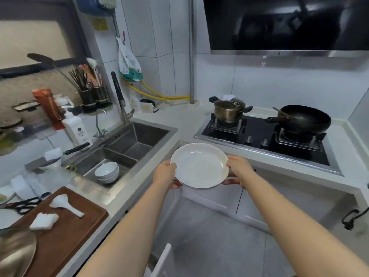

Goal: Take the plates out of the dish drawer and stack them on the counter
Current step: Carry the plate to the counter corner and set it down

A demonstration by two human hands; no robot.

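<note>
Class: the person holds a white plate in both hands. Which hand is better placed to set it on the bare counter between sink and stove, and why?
Probably the left hand: it grips the plate on the sink side, nearest that bare counter.

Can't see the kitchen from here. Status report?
Left hand and right hand both grip white plate, held above floor near counter corner. No stack visible yet. Path clear.

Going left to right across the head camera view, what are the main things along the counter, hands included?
Wooden cutting board → stacked bowls in the sink → left hand → white plate → right hand → black wok.
</note>
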